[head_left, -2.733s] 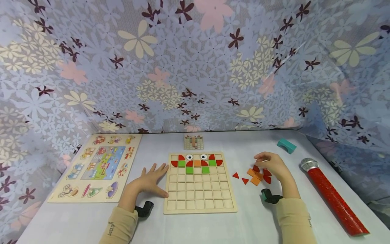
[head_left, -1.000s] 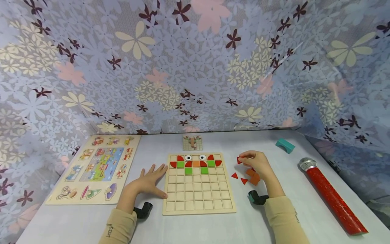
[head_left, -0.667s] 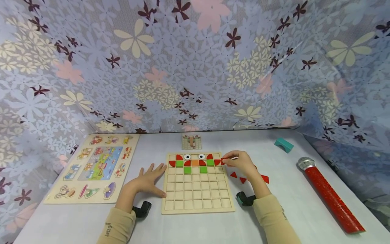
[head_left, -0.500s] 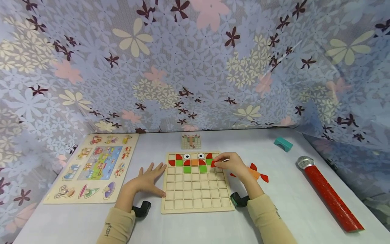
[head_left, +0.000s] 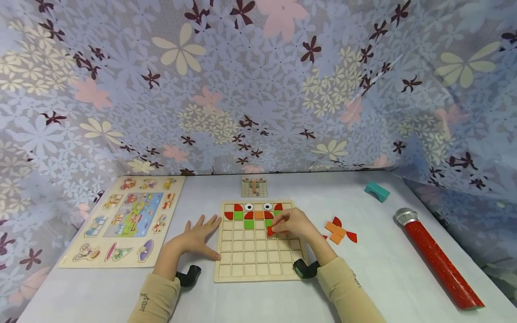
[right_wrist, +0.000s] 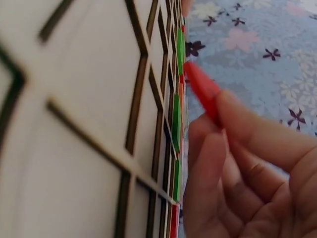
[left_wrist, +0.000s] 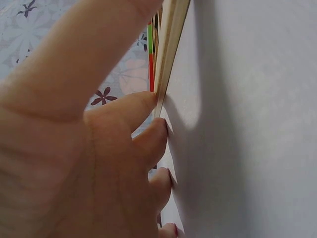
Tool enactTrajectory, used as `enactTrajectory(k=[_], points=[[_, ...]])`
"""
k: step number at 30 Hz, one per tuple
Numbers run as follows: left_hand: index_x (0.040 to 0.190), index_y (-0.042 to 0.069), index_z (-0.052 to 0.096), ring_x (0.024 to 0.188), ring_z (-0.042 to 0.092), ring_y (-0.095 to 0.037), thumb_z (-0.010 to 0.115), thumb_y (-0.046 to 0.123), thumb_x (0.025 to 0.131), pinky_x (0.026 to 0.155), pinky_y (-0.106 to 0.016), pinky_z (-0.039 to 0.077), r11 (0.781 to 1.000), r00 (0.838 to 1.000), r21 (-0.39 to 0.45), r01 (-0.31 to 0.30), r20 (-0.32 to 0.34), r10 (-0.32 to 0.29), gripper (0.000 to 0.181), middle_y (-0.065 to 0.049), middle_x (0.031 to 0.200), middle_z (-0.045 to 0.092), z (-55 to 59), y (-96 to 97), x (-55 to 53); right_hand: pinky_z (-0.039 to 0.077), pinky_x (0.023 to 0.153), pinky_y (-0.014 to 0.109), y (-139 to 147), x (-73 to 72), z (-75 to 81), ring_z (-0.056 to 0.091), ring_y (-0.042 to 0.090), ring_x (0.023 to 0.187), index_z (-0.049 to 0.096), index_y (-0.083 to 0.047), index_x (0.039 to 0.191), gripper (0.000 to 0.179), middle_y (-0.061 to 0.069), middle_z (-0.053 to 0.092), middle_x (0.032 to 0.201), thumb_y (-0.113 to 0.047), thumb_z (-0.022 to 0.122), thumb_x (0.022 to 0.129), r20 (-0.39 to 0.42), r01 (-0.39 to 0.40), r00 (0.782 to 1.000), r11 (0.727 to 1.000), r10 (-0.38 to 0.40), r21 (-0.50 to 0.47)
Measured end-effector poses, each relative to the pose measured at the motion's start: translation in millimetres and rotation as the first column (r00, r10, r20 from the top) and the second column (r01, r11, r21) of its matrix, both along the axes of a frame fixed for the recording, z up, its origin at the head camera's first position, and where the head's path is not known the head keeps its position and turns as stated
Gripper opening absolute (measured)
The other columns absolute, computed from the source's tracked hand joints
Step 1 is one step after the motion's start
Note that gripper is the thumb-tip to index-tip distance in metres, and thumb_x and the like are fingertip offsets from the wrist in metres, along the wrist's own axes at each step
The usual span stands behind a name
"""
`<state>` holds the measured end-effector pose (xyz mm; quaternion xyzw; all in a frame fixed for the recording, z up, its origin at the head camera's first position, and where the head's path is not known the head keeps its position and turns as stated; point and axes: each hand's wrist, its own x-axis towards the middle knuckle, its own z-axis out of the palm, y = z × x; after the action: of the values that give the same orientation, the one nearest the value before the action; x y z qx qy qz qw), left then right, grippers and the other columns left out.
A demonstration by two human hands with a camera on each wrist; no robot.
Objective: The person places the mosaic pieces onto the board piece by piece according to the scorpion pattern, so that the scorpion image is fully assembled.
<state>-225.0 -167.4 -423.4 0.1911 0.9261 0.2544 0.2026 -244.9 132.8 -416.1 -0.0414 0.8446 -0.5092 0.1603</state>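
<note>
1. Right hand (head_left: 292, 223): thumb and fingertips pinch red piece (head_left: 270, 231).
2. Left hand (head_left: 196, 242): fingers spread, touching board (head_left: 250, 257).
3. Board: between hands, partly beneath right hand.
4. Orange pieces (head_left: 336, 232): right of right hand.

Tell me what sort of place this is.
Probably a play corner: on a white table before a flowered cloth lie a grid board, a picture puzzle and a red microphone.

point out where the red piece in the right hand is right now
In the head view, the red piece is pinched by the right hand over the grid board, just right of its middle column, below a green square.
</note>
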Motion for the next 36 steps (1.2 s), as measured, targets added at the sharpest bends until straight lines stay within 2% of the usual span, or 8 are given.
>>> enactTrajectory(k=[3,9,14,22,25,28,34,36], points=[[0.147,0.005,0.021,0.138,-0.001,-0.044,0.082,0.039,0.063,0.103,-0.067,-0.008,1.0,1.0,0.001,-0.001,0.001,0.001,0.109,-0.017,0.153,0.015,0.1,1.0,0.3,0.052,0.058,0.029,-1,-1.8,-1.8,0.061,0.016,0.059,0.069,-0.002,0.081,0.01,0.003,0.066,0.072,-0.007,0.075,0.075,0.005,-0.014,1.0,0.999,0.014,0.053],[0.147,0.005,0.022,0.138,-0.001,-0.044,0.082,0.038,0.063,0.103,-0.066,-0.008,1.0,1.0,-0.001,-0.006,0.001,0.006,0.108,-0.016,0.153,0.015,1.0,1.5,1.2,0.047,0.052,0.027,-3,-6.5,-3.7,0.053,0.015,0.052,0.07,-0.006,0.075,0.007,0.002,0.063,0.066,-0.008,0.076,0.073,-0.001,-0.057,0.998,0.984,0.058,0.166],[0.147,0.005,0.022,0.138,-0.001,-0.044,0.082,0.038,0.064,0.103,-0.066,-0.008,1.0,1.0,-0.002,-0.007,0.002,0.007,0.108,-0.016,0.153,0.015,1.4,1.4,1.3,0.046,0.05,0.025,-7,-6.8,-0.8,0.052,0.013,0.051,0.069,-0.005,0.073,0.007,0.001,0.062,0.063,-0.007,0.076,0.073,-0.028,-0.093,0.994,0.971,0.102,0.22],[0.147,0.005,0.022,0.138,-0.001,-0.045,0.082,0.038,0.064,0.103,-0.066,-0.008,1.0,1.0,-0.003,0.0,0.006,0.0,0.107,-0.017,0.153,0.015,3.0,1.8,2.9,0.043,0.047,0.023,-12,-6.8,0.0,0.05,0.012,0.047,0.065,-0.006,0.07,0.013,0.002,0.058,0.059,-0.006,0.077,0.072,-0.056,-0.077,0.994,0.96,0.096,0.271],[0.147,0.005,0.022,0.138,-0.001,-0.044,0.082,0.038,0.064,0.103,-0.066,-0.008,1.0,1.0,-0.005,-0.005,0.007,0.005,0.107,-0.016,0.153,0.015,3.1,1.8,2.4,0.044,0.048,0.024,-10,-7.2,0.6,0.052,0.013,0.048,0.064,-0.007,0.072,0.013,0.003,0.059,0.06,-0.007,0.077,0.073,-0.063,-0.066,0.994,0.961,0.086,0.267],[0.147,0.005,0.022,0.138,-0.001,-0.044,0.082,0.038,0.064,0.103,-0.066,-0.008,1.0,1.0,-0.004,-0.007,0.005,0.007,0.107,-0.017,0.153,0.015,2.5,1.8,2.2,0.047,0.051,0.026,-5,-7.1,1.5,0.055,0.015,0.052,0.064,-0.007,0.076,0.011,0.004,0.06,0.063,-0.009,0.075,0.075,-0.057,-0.073,0.995,0.972,0.087,0.223],[0.147,0.006,0.022,0.138,-0.001,-0.044,0.082,0.038,0.064,0.103,-0.066,-0.008,1.0,1.0,-0.004,-0.008,0.002,0.008,0.107,-0.016,0.153,0.015,0.0,1.8,2.3,0.053,0.06,0.032,16,-7.8,1.6,0.062,0.022,0.064,0.064,-0.001,0.087,0.013,0.007,0.062,0.071,-0.011,0.07,0.081,-0.056,-0.157,0.986,0.986,0.16,0.046],[0.147,0.006,0.022,0.138,-0.001,-0.043,0.082,0.039,0.064,0.103,-0.066,-0.008,1.0,1.0,-0.009,-0.006,-0.001,0.006,0.108,-0.016,0.153,0.015,-0.4,2.0,1.9,0.053,0.062,0.033,25,-8.0,1.8,0.062,0.022,0.067,0.063,0.001,0.089,0.016,0.007,0.061,0.073,-0.011,0.07,0.081,-0.054,-0.152,0.987,0.988,0.152,0.009]])
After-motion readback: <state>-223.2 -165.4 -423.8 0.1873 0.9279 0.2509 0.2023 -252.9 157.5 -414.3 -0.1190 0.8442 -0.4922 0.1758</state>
